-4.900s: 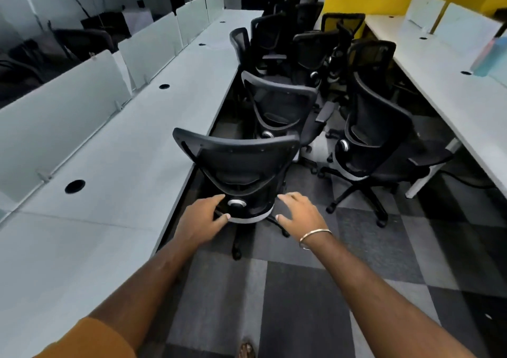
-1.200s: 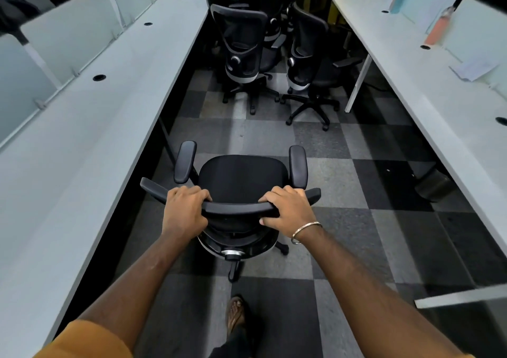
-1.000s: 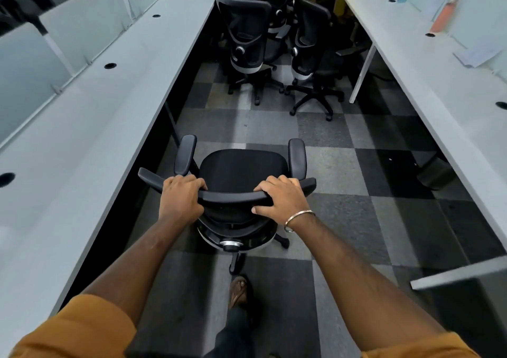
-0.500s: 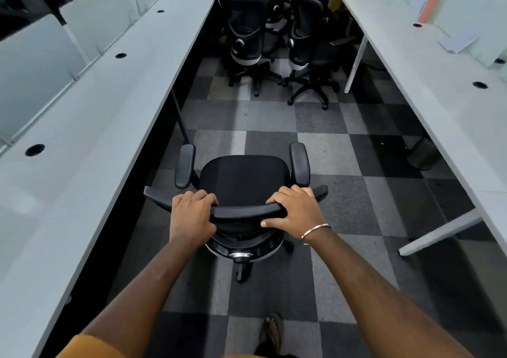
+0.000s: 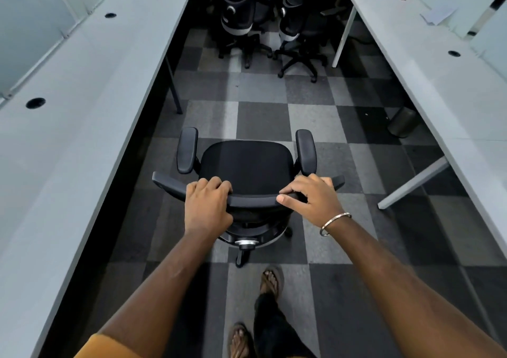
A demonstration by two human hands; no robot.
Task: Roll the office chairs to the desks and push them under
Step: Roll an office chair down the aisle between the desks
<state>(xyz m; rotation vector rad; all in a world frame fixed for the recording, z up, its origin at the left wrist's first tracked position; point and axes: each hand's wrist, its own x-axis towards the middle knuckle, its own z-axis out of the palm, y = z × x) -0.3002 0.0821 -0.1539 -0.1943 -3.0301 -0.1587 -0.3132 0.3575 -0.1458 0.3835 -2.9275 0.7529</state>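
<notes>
The left hand [image 5: 207,207] is wrapped over the top rail of the office chair [image 5: 247,171], its fingers curled down over the front edge of the backrest. The right hand [image 5: 311,198] is laid on the same rail further along, with its fingers bent over the top and the thumb stretched along the near face, so the rail is gripped by both hands. A metal bangle [image 5: 334,224] is worn on the right wrist.

The chair is seen from above and behind: its black seat is flanked by two padded armrests, and one castor is visible below the backrest. It is placed in the aisle on the checkered carpet [image 5: 263,116], between the two desks and touching neither. The left desk [image 5: 82,105], a long pale surface with round cable holes, is found to the chair's left, backed by frosted dividers [image 5: 24,28]. The right desk [image 5: 452,97] is found to the chair's right, with papers [image 5: 436,15] lying on its far part. A small dark bin [image 5: 402,123] is set on the floor under that desk's edge, beyond and to the right of the chair. More black chairs [image 5: 269,20] are clustered well beyond the held chair, at the far end of the aisle. Behind the chair, two sandalled feet [image 5: 270,279] are seen on the carpet.
</notes>
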